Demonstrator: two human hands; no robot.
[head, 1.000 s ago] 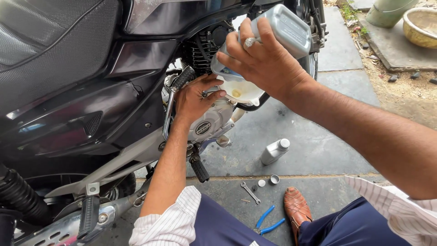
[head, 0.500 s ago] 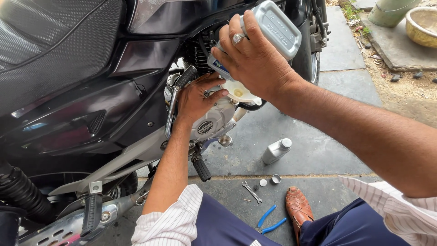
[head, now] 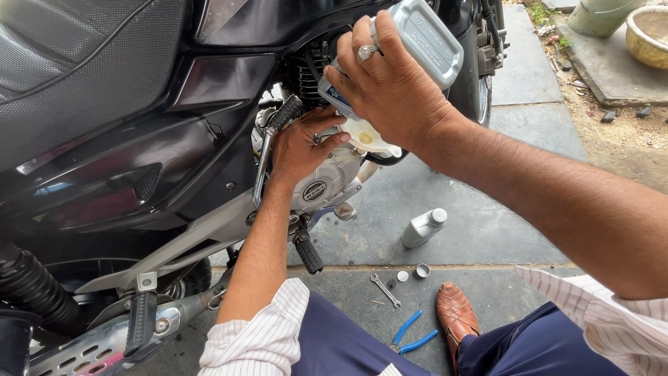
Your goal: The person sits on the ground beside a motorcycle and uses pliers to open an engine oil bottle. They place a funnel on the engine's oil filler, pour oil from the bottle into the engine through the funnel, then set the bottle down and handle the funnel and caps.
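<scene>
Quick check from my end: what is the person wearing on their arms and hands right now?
Both hands are bare, no gloves. The right hand wears a silver ring with a raised top on one finger; the left hand shows no ring. Both forearms are uncovered, with a white, thinly striped shirt's sleeves rolled up: the left sleeve bunched at the elbow, the right sleeve likewise.

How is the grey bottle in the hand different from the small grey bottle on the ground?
The large grey bottle is held tipped, neck down, by the right hand over a white funnel at the engine; the small grey bottle lies on the stone floor, untouched. The large one is flat-sided and clearly bigger; the small one is slim. The small one wears a cap; the large one's neck is hidden. Both are grey plastic.
</scene>
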